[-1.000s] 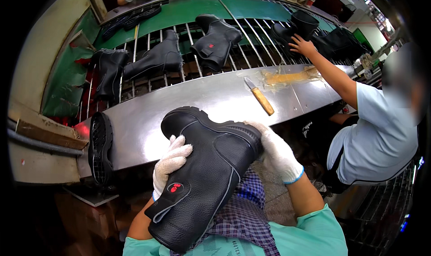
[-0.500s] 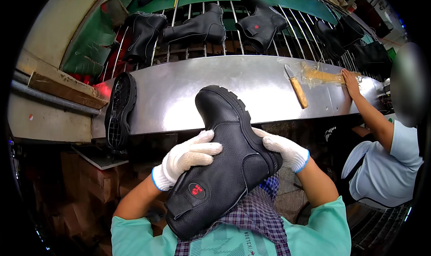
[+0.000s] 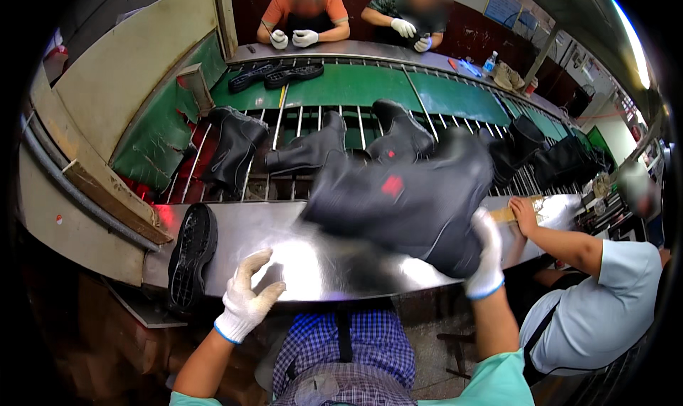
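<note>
A black leather boot (image 3: 420, 203) with a red mark hangs blurred over the metal bench (image 3: 341, 281). My right hand (image 3: 487, 253), in a white knit glove, grips it at the sole end on its right side. My left hand (image 3: 249, 296), also gloved, is apart from the boot, thumb and fingers spread with nothing between them. A loose black sole (image 3: 192, 253) lies at the bench's left end, its open gridded side showing, left of my left hand.
Several black boots, among them one boot (image 3: 235, 150), lie on the metal rods beyond the bench. Farther back, black soles (image 3: 292, 75) rest on a green surface (image 3: 363, 89). A co-worker's hand (image 3: 524, 216) touches the bench at right; two people sit across. A wooden post (image 3: 114, 199) borders the left.
The boot has gone from my lap up and forward over the bench, turning sideways. My left hand has let go of it. The view has tilted up, showing the people opposite.
</note>
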### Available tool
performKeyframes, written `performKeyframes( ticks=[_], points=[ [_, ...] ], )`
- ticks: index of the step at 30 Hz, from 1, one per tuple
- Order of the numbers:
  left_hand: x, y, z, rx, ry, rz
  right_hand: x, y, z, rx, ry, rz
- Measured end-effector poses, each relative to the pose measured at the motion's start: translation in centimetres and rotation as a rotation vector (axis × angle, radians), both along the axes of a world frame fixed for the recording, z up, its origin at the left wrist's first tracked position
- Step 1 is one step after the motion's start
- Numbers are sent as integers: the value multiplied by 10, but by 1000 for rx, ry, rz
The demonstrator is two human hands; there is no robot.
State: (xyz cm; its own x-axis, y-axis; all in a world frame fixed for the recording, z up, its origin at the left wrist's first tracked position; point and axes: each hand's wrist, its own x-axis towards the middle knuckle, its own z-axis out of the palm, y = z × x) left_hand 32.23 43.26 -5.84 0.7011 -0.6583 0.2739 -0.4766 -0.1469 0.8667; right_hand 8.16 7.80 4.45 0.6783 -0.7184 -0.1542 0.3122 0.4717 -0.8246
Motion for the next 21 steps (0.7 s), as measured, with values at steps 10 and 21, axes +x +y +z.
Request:
performKeyframes(
  ticks=[10, 21],
  points=[
    [23, -10, -30, 79, -495, 212, 97, -129, -65, -1194, 959, -176],
    [26, -11, -22, 19, -453, 207, 217, -130, -109, -1638, 1400, 222]
  ],
)
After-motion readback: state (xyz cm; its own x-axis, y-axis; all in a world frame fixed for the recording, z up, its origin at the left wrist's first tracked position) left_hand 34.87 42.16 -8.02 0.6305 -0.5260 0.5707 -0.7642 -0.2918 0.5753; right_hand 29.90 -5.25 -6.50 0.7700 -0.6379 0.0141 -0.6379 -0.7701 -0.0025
